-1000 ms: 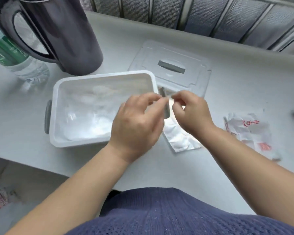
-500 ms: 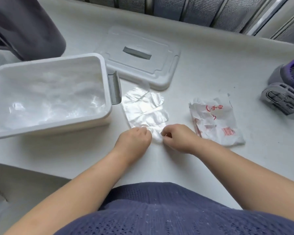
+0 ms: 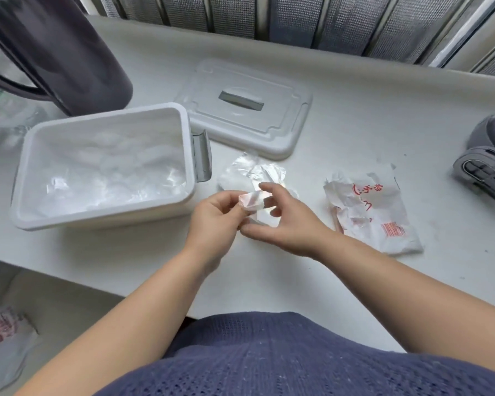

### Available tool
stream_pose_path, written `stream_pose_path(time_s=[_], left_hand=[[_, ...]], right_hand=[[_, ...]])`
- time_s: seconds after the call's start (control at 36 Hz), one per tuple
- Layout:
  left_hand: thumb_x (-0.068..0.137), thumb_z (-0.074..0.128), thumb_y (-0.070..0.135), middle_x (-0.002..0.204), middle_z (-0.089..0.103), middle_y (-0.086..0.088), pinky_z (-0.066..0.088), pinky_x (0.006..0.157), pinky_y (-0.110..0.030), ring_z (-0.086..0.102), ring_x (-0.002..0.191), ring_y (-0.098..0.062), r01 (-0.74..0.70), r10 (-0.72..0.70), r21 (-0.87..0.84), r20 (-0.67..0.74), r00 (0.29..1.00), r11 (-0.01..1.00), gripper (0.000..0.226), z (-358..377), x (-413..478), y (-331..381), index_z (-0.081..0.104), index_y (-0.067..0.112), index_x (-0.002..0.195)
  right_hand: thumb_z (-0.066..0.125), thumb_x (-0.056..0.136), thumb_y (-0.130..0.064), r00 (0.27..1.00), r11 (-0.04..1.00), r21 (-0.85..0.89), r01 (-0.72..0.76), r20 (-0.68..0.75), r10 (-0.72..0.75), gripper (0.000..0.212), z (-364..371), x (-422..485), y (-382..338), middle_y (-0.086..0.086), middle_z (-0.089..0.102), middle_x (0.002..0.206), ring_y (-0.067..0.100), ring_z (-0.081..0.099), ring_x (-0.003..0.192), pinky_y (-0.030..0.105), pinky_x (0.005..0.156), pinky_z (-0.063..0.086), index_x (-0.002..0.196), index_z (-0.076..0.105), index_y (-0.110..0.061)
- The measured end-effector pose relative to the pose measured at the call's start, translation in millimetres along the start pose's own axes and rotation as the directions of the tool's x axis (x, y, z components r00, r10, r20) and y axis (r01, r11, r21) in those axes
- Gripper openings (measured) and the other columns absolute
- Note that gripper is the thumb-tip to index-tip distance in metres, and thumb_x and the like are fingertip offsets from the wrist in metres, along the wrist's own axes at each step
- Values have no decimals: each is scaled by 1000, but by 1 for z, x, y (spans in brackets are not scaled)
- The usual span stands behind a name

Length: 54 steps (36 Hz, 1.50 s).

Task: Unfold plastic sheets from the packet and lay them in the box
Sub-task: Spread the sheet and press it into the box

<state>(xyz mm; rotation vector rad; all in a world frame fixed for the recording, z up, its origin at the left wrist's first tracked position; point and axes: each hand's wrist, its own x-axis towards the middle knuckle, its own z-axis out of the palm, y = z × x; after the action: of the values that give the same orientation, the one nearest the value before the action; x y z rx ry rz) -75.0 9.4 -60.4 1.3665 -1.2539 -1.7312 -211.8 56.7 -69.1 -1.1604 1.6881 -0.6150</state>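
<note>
The white tabletop [image 3: 355, 132] fills most of the frame, smooth and matt. At centre left sits one box [image 3: 97, 217], a white hard-plastic rectangle with rounded corners. Its long axis runs left to right, rising slightly to the right, and one grey latch [image 3: 202, 155] stands on its right end. Inside lies a glossy, crinkled layer of clear plastic sheets [image 3: 103, 172]; how many, I cannot tell.

In the upper left corner stands one dark, smooth jug [image 3: 69, 52]. Behind the box's right end lies one flat lid [image 3: 283, 130], pale plastic with a grey slot, its long axis sloping down to the right.

At centre right lies one packet [image 3: 372, 212], crumpled white film with red print, its long axis running from upper left to lower right.

Two sheets are outside the box. One loose sheet [image 3: 249, 170], thin, clear and wrinkled, lies on the tabletop between the latch and the packet. In front of it, at the middle of the frame, is the folded sheet [image 3: 252, 202], a small shiny wad held above the tabletop. Its long axis lies roughly left to right.

The left hand [image 3: 212, 221] pinches the wad's left end with curled fingers. The right hand [image 3: 292, 224] takes the right end, forefinger over the top and thumb below.
</note>
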Motion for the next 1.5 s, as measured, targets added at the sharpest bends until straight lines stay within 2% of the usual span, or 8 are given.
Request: stream_pose_path(time_s=[0.28,0.5,0.72,0.92,1.08,1.22,1.39,1.5], left_hand=[[95,56,11,71,68,9,49,61,-19,64,67,-9,-412,367,-168,-247,897,895,10,-29,-8,73,55,17,88],[97,54,12,74,65,8,52,69,-25,60,66,-6,-484,390,-206,-369,843,851,11,-100,4,97,50,18,89],[95,46,-7,88,57,1,54,54,-19,66,62,-6,-185,-182,-609,-489,853,771,21,-149,25,74,49,13,90],[82,62,3,95,60,-2,56,84,-36,68,84,-21,145,-60,177,-412,909,974,43,-173,19,79,37,16,114],[80,65,27,136,36,-2,39,96,-34,44,122,-23,58,212,810,-221,952,584,76,-219,31,82,25,26,145],[85,56,23,130,55,-3,41,100,-49,44,123,-31,-393,370,888,291,882,239,32,-225,56,72,67,22,115],[92,52,42,141,47,13,25,103,-37,25,139,-19,-429,-127,879,411,903,-206,34,-220,76,63,59,35,124],[90,51,35,131,52,7,28,95,-39,32,130,-23,-347,-103,854,333,937,-387,29,-222,82,62,63,30,116]], right_hand=[[47,92,-18,986,634,-758,-150,-73,147,29,-6,13,5,2,59,117,24,56,105,27,69,37,120,54,-19],[45,89,-16,921,996,-37,81,-380,-89,21,5,10,-91,-7,60,85,7,56,77,17,66,42,106,57,-21],[63,85,-35,999,948,314,-44,13,42,61,66,31,-158,3,55,104,13,58,76,23,52,53,137,33,-28],[52,86,-5,990,994,110,16,-139,0,23,94,86,-174,-6,55,84,19,63,79,37,81,56,101,59,-21],[54,84,-7,975,910,-411,62,219,32,36,96,102,-177,-4,58,102,17,57,91,22,75,45,115,63,-21],[47,90,-18,955,773,-627,96,276,105,31,104,108,-183,1,61,123,22,54,113,29,97,42,117,63,-17],[33,93,-23,913,592,-805,35,266,309,24,100,112,-186,9,56,111,26,49,93,29,78,38,99,55,-14],[32,94,-29,964,482,-876,13,140,227,24,101,111,-191,2,50,94,25,48,90,30,74,38,94,55,-19]])
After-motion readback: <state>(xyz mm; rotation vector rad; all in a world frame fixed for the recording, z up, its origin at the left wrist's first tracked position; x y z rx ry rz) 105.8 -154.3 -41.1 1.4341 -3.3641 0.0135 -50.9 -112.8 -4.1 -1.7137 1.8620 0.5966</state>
